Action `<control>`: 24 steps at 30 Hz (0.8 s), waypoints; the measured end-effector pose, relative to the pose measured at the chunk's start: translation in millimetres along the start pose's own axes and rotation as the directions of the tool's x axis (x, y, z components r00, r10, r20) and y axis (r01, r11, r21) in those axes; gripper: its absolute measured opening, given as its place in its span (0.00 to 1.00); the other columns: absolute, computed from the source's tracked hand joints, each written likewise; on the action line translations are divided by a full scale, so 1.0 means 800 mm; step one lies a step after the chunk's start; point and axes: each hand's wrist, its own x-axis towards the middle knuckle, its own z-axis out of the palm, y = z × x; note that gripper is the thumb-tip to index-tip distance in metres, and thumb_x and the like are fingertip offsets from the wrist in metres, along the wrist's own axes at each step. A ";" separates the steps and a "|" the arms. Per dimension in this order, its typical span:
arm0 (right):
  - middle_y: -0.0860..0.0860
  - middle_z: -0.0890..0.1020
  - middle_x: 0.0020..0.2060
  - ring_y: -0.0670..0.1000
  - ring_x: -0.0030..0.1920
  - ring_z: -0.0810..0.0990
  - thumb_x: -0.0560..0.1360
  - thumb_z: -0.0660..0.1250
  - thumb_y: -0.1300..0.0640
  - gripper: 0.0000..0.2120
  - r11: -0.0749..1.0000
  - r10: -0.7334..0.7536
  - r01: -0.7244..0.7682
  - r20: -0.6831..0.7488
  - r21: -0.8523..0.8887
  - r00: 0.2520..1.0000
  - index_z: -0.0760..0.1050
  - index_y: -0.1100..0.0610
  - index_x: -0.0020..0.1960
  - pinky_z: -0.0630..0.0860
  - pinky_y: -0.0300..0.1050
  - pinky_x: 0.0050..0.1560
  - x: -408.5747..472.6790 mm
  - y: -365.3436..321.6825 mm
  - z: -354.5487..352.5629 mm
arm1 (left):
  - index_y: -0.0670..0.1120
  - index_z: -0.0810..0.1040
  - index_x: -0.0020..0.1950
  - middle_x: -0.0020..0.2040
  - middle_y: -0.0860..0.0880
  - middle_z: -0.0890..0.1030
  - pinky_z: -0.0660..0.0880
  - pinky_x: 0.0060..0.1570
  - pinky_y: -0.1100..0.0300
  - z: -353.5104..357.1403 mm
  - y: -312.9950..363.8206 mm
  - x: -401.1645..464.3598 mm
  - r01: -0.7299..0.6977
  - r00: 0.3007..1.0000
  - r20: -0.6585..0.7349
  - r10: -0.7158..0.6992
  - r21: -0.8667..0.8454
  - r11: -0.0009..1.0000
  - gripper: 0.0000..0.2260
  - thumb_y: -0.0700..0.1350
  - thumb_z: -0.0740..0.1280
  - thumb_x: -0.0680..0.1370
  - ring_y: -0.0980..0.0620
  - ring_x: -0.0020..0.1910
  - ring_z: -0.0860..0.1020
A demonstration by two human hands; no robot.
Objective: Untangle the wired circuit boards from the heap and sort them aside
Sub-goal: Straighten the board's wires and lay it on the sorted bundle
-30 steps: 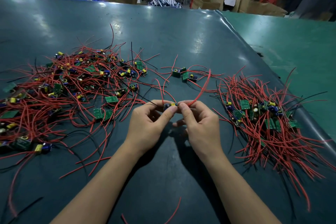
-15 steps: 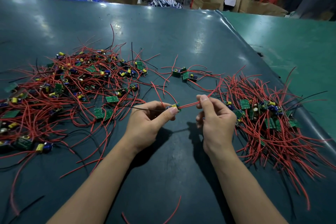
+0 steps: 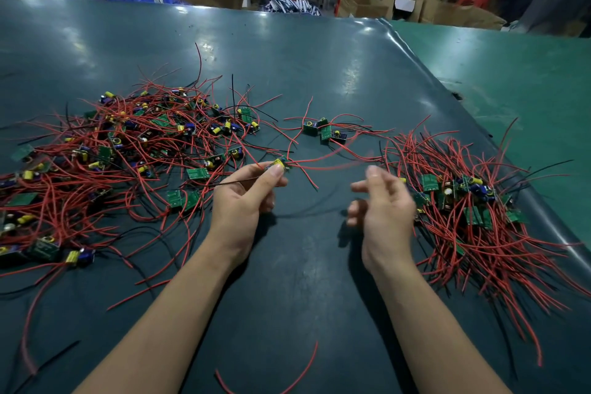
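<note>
Your left hand (image 3: 243, 198) pinches one board (image 3: 279, 165); right hand (image 3: 382, 201) empty, fingers loose. Sorted pile (image 3: 473, 198) sizeable; heap (image 3: 128, 150) still larger.

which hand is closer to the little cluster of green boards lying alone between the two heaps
Left. The left hand sits just below-left of the small cluster of green circuit boards; the right hand is farther, below-right, beside the right heap.
</note>
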 end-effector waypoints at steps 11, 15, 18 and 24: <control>0.48 0.77 0.27 0.45 0.22 0.70 0.75 0.71 0.59 0.08 0.999 0.049 -0.040 0.291 -0.034 0.955 0.82 0.53 0.37 0.64 0.34 0.22 -0.018 -0.002 0.012 | 0.43 0.83 0.42 0.31 0.52 0.81 0.68 0.33 0.69 0.006 0.001 -0.013 -0.064 0.955 0.295 -0.030 0.305 0.950 0.06 0.45 0.70 0.73 0.56 0.30 0.73; 0.47 0.76 0.25 0.43 0.21 0.68 0.75 0.70 0.62 0.08 0.984 0.066 -0.069 0.024 0.167 0.998 0.79 0.57 0.38 0.62 0.33 0.20 -0.001 -0.013 0.007 | 0.43 0.82 0.41 0.29 0.53 0.79 0.68 0.32 0.69 0.002 0.002 -0.008 -0.064 0.983 0.183 0.014 0.274 0.960 0.05 0.41 0.70 0.77 0.57 0.29 0.71; 0.46 0.75 0.24 0.43 0.21 0.67 0.77 0.68 0.63 0.08 0.963 0.095 -0.063 -0.109 0.263 0.990 0.76 0.58 0.39 0.61 0.34 0.21 0.008 -0.013 -0.002 | 0.43 0.78 0.40 0.31 0.52 0.77 0.70 0.36 0.65 0.005 -0.002 -0.008 -0.118 0.990 0.106 0.089 0.313 0.943 0.08 0.47 0.68 0.74 0.56 0.32 0.73; 0.48 0.75 0.28 0.44 0.20 0.70 0.79 0.66 0.61 0.07 0.995 -0.021 0.039 -0.199 0.088 0.980 0.73 0.56 0.42 0.63 0.34 0.20 0.012 -0.010 -0.005 | 0.50 0.74 0.45 0.45 0.49 0.79 0.72 0.45 0.63 -0.001 0.000 -0.008 -0.406 0.894 -0.027 0.447 0.371 0.835 0.05 0.50 0.66 0.75 0.57 0.43 0.77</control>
